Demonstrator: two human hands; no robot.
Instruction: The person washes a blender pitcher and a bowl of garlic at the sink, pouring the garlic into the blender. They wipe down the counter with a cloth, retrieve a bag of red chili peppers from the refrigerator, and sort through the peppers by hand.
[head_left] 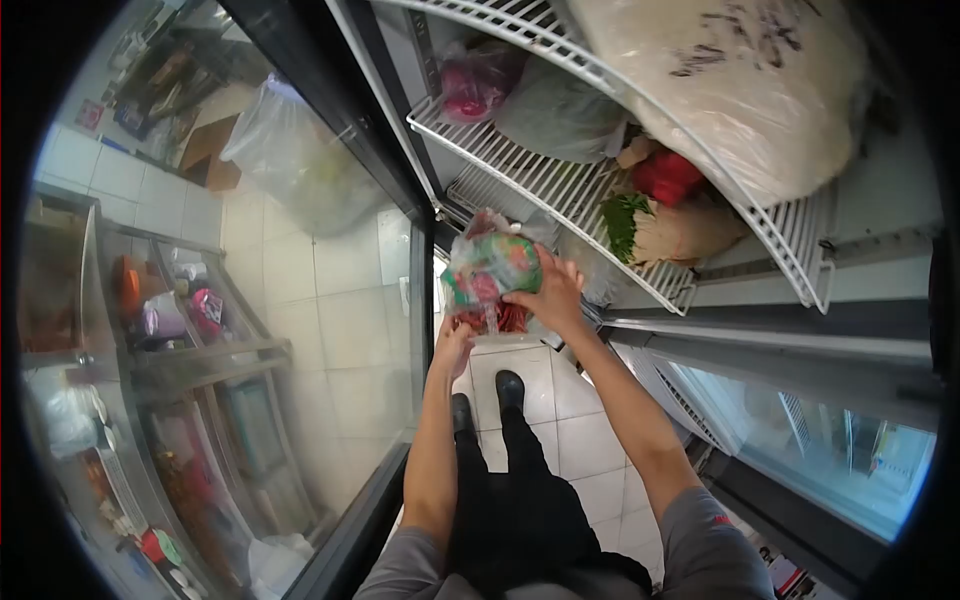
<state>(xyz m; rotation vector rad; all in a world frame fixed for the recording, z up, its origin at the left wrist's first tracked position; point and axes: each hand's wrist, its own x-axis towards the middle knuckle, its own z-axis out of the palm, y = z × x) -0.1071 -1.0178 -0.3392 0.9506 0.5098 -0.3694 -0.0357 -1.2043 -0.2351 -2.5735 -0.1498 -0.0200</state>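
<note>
In front of the open fridge, both hands hold plastic bags. My right hand [550,295] is wrapped round the right side of a clear bag with green and red print [492,265]. Lower on the left, my left hand [455,338] has its fingers closed at the bottom edge of the bundle, by a bag with red contents [495,320]. Both bags are pressed together, and where one ends and the other starts is hard to tell.
White wire shelves [520,165] hold a large pale bag [740,90], a dark green bag [565,110], a brown paper bundle with green leaves [685,232] and a red item [668,178]. A glass door [340,300] stands open at the left.
</note>
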